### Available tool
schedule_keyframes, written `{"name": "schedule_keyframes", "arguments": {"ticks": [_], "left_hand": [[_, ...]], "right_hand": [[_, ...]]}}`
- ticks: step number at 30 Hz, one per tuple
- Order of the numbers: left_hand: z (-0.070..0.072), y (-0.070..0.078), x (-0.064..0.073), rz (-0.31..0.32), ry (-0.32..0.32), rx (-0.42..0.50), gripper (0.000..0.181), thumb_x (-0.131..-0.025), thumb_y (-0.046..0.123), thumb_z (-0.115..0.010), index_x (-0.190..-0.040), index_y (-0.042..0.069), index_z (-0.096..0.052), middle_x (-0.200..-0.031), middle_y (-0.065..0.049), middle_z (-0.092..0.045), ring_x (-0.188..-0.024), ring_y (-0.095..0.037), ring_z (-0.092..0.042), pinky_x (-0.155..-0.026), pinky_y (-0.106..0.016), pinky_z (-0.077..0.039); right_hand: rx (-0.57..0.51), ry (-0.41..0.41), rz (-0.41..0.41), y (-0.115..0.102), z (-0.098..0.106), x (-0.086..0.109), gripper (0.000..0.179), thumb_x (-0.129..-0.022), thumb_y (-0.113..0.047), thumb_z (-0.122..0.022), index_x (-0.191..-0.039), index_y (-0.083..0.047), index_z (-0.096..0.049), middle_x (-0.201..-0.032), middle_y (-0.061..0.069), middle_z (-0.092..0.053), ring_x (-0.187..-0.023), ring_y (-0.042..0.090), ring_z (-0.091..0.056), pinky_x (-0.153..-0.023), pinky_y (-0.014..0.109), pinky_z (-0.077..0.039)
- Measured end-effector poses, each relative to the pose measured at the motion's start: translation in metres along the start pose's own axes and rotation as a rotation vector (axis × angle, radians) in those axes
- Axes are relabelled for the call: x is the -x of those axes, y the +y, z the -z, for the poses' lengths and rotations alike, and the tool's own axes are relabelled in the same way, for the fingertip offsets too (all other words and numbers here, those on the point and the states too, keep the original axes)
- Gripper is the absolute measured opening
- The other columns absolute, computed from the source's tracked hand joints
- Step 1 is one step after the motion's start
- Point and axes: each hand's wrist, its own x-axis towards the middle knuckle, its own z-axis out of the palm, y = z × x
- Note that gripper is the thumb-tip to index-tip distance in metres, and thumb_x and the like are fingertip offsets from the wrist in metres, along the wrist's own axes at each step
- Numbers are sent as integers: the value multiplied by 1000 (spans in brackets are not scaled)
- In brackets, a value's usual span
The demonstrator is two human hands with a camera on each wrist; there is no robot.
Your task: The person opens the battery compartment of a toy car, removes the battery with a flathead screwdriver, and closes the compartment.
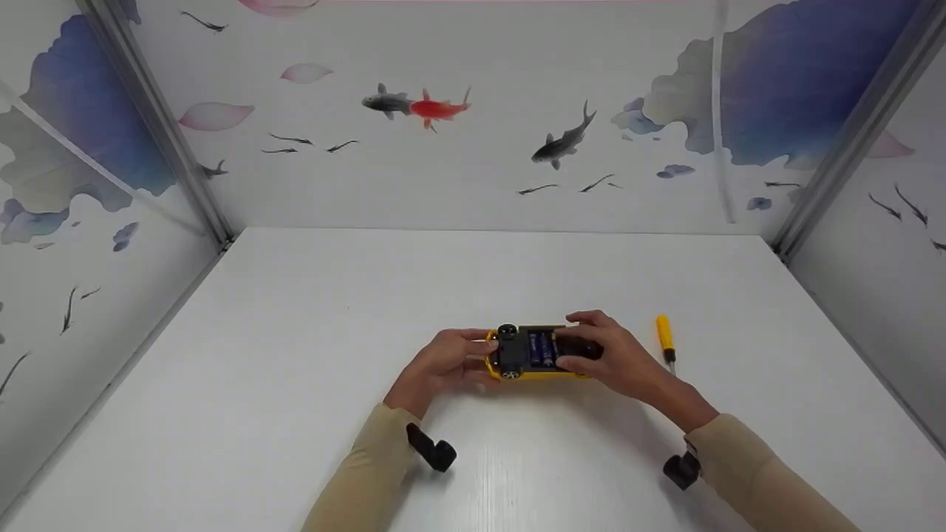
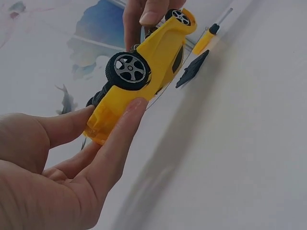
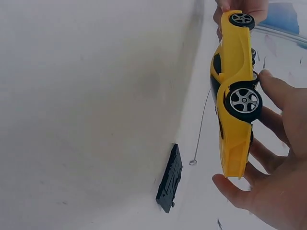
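Note:
A yellow toy car [image 1: 510, 353] is held upside down over the table, its black underside up and its battery bay uncovered. Blue batteries [image 1: 538, 349] show side by side in the bay. My left hand [image 1: 447, 362] grips one end of the car, thumb and fingers on either side of it. Over the bay, my right hand [image 1: 617, 355] has thumb and index finger bent at the ends of a battery, mostly hidden by the fingers. Its other fingers lie along the car's other end. A black battery cover [image 3: 169, 179] sits on the table near the car.
To the right of my right hand lies a screwdriver with a yellow handle [image 1: 664, 332]. A thin wire [image 3: 204, 115] with a looped end shows beside the car. White panels [image 1: 473, 177] printed with fish and leaves stand around the white table [image 1: 332, 281].

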Motion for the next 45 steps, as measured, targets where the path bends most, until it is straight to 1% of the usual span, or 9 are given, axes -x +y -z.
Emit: {"name": "schedule_keyframes", "arguments": {"ticks": [4, 10, 18, 23, 25, 28, 30, 38, 45], "left_hand": [[1, -1, 1, -1, -8, -12, 48, -97, 9, -64, -143, 1, -53, -128, -21, -66, -94, -24, -72, -64, -31, -62], [2, -1, 1, 1, -5, -24, 48, -96, 9, -65, -142, 1, -54, -129, -21, -65, -99, -27, -71, -74, -36, -64], [2, 1, 2, -9, 26, -94, 48, -96, 11, -66, -141, 1, -55, -129, -21, -65, -97, -25, -71, -74, -37, -64], [0, 0, 3, -8, 36, -112, 47, -95, 10, -67, -140, 1, -56, -129, -22, -65, -100, -27, -71, -76, -39, -64], [1, -1, 3, 1, 38, -112, 48, -95, 10, -68, -140, 0, -56, -130, -23, -65, -102, -28, -71, -75, -38, -63], [1, -3, 2, 9, 38, -99, 49, -95, 10, -68, -140, -2, -55, -130, -24, -64, -103, -29, -71, -73, -37, -64], [2, -4, 2, 13, 39, -101, 50, -95, 11, -69, -140, -2, -55, -129, -24, -65, -101, -28, -71, -70, -36, -64], [5, -5, 1, 5, 19, -90, 51, -94, 11, -69, -142, -1, -54, -129, -23, -66, -102, -28, -71, -68, -36, -64], [5, 0, 0, 4, 18, -108, 49, -96, 13, -67, -142, 1, -54, -129, -21, -66, -101, -25, -71, -73, -36, -64]], "right_hand": [[32, -33, 17, -1, -1, 0, 47, -93, -31, -72, -134, -12, -65, -148, 15, -46, -128, 36, -52, -100, 50, -54], [116, -52, 67, 0, -5, 2, 44, -97, -31, -65, -137, -12, -63, -145, 15, -50, -130, 36, -50, -104, 53, -51], [217, -26, 137, 2, -8, 2, 45, -101, -32, -59, -139, -8, -60, -143, 18, -51, -128, 35, -50, -105, 54, -49], [156, -6, 128, 4, -8, 2, 37, -104, -28, -54, -129, -6, -68, -136, 17, -57, -122, 36, -56, -101, 54, -51], [154, -34, 122, 4, -8, 2, 36, -104, -27, -53, -129, -7, -68, -136, 18, -58, -121, 36, -57, -101, 55, -51], [182, -98, 110, 4, -10, 4, 39, -104, -29, -54, -136, -10, -63, -140, 19, -55, -125, 38, -55, -102, 56, -50], [179, -112, 98, 4, -11, 5, 39, -104, -29, -53, -138, -11, -62, -141, 19, -54, -126, 38, -54, -102, 56, -49], [50, -78, 24, 4, -12, 3, 38, -104, -34, -52, -135, -14, -65, -143, 14, -52, -127, 35, -54, -104, 53, -50], [73, -105, 36, 2, -4, -1, 39, -100, -35, -59, -133, -15, -66, -144, 14, -51, -126, 35, -55, -101, 51, -52]]}}
